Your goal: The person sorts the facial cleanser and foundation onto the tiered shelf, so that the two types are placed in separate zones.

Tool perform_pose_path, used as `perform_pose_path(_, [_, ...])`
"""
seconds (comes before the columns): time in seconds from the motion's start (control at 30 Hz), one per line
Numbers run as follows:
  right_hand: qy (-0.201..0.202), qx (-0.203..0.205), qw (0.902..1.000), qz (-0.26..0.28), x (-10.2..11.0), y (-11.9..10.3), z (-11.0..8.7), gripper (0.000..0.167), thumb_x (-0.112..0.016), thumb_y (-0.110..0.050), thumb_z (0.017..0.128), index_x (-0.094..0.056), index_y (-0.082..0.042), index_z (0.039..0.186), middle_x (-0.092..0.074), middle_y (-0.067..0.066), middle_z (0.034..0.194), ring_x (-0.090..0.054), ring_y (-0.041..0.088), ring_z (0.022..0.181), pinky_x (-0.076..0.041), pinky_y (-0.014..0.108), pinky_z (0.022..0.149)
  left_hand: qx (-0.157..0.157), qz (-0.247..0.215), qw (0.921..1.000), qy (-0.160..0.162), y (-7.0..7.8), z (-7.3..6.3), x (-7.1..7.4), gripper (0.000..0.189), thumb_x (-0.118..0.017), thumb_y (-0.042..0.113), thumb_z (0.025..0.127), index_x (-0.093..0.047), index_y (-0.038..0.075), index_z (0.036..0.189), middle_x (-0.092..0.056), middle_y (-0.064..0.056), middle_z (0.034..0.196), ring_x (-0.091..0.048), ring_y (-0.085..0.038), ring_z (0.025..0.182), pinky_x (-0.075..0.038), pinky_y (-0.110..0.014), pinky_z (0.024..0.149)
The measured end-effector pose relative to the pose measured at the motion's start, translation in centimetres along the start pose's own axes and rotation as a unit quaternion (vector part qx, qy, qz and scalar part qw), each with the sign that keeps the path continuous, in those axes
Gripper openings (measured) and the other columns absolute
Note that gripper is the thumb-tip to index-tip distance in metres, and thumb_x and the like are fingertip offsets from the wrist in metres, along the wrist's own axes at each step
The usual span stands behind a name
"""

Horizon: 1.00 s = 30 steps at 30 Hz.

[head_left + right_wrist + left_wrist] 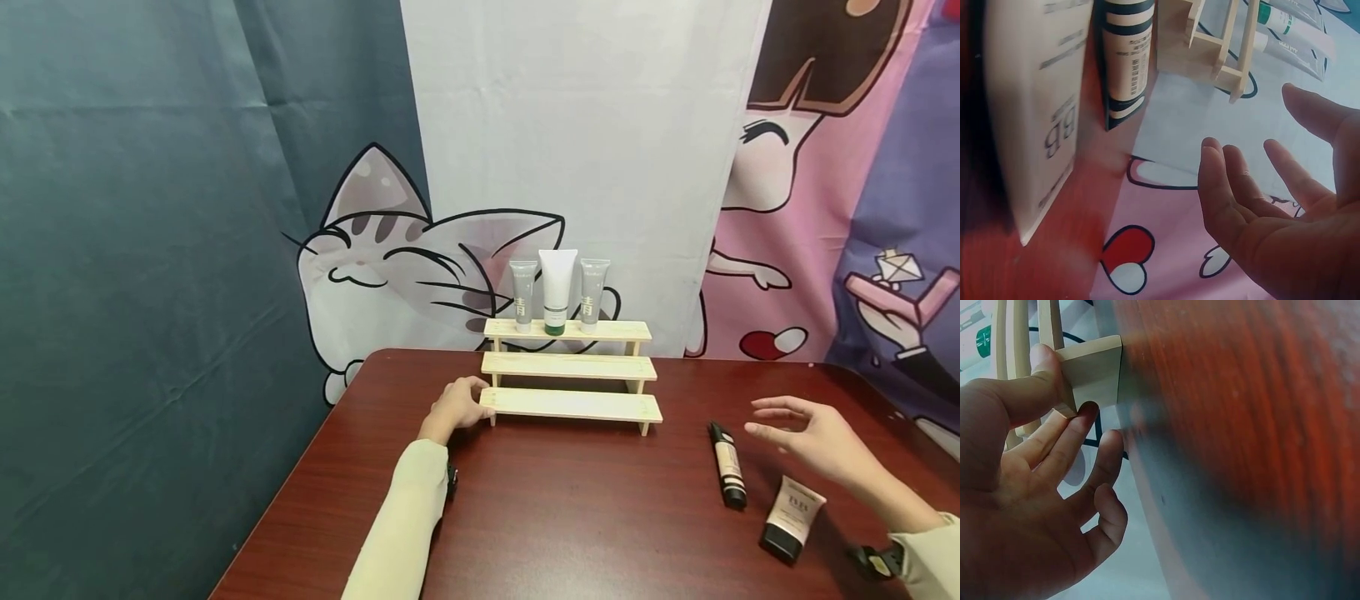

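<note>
My left hand (453,407) is at the left end of a three-tier wooden display stand (570,405). In the left wrist view its thumb and fingers pinch the end of the lowest shelf (1094,372). My right hand (821,442) hovers over the table's right side, fingers loosely bent and nothing in them. Just left of it lies a slim beige tube with black ends (727,464). Nearer the front is a wider beige BB cream tube (793,517) with a black cap. In the right wrist view this BB cream tube (1038,119) looms close on the left.
On the top shelf stand a white tube with a green cap (557,292) and two grey tubes, one on the left (523,296) and one on the right (592,296). A printed cloth backdrop (637,167) hangs behind the dark red table (570,517).
</note>
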State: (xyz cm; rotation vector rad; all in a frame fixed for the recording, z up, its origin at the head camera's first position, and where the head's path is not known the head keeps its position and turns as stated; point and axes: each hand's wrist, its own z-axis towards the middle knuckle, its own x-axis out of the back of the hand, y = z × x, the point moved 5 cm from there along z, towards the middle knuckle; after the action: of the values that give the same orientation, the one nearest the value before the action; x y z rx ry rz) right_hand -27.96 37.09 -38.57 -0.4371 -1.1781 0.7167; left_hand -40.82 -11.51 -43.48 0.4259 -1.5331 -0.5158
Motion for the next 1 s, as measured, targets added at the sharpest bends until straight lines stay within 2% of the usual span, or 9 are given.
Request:
perform_pose_path(0.13, [-0.004,-0.004,1.0,-0.008,0.0,0.4,-0.4,0.043,-0.079,-0.021,0.087,-0.064,0.005,0.118,-0.074,-0.005,0.093,-0.062,-0.006,0.079,-0.05,0.022,0.057,0.0,-0.001,1.0,0.0,0.0,0.1,0.1,0.048,-0.083,0.03,0.082,-0.065,0.023,0.127,-0.061,-0.008,0.129,-0.055,-0.033,0.12,-0.041,-0.058,0.093])
perform_pose_path(0.37, [-0.021,-0.011,0.9995,0.02,-0.7,1.1,-0.9,0.041,-0.079,-0.017,0.086,-0.064,0.006,0.116,-0.074,-0.006,0.093,-0.063,-0.001,0.075,-0.054,0.029,0.057,-0.002,0.001,1.0,0.002,0.0,0.2,0.0,0.048,-0.083,0.029,0.082,-0.065,0.022,0.126,-0.062,-0.008,0.129,-0.055,-0.032,0.12,-0.041,-0.058,0.093])
perform_pose_path(0.53, [-0.039,-0.019,0.9989,0.018,-1.5,1.7,-1.3,0.04,-0.078,-0.016,0.087,-0.063,0.005,0.117,-0.074,0.009,0.097,-0.059,0.003,0.068,-0.05,0.027,0.054,-0.003,0.002,1.0,0.001,0.1,0.0,-0.2,0.049,-0.083,0.029,0.082,-0.065,0.022,0.127,-0.062,-0.009,0.129,-0.056,-0.032,0.12,-0.042,-0.058,0.092])
perform_pose_path(0.67, [-0.042,-0.013,0.999,-0.003,-1.7,1.9,-1.4,0.045,-0.078,-0.017,0.087,-0.062,0.008,0.12,-0.072,0.018,0.099,-0.06,-0.002,0.075,-0.05,0.025,0.057,-0.003,0.001,1.0,-0.001,0.0,-0.1,-0.2,0.049,-0.082,0.029,0.083,-0.065,0.021,0.127,-0.062,-0.009,0.129,-0.055,-0.033,0.121,-0.042,-0.059,0.093])
perform_pose_path(0.77, [-0.042,-0.023,0.9988,-0.005,-1.6,2.0,-1.4,0.047,-0.079,-0.019,0.086,-0.062,0.008,0.12,-0.073,0.018,0.098,-0.06,-0.001,0.074,-0.049,0.026,0.055,-0.004,0.0,1.0,0.0,0.0,0.0,-0.2,0.048,-0.082,0.029,0.083,-0.065,0.022,0.127,-0.062,-0.009,0.129,-0.055,-0.032,0.121,-0.042,-0.059,0.093])
perform_pose_path(1.0, [-0.069,-0.041,0.9966,-0.019,-2.3,2.6,-1.0,0.049,-0.079,-0.023,0.086,-0.063,0.007,0.12,-0.072,0.019,0.1,-0.06,-0.001,0.076,-0.048,0.026,0.06,-0.002,0.006,1.0,0.001,0.0,0.2,-0.1,0.048,-0.083,0.03,0.082,-0.065,0.023,0.126,-0.063,-0.007,0.127,-0.056,-0.03,0.12,-0.042,-0.058,0.092])
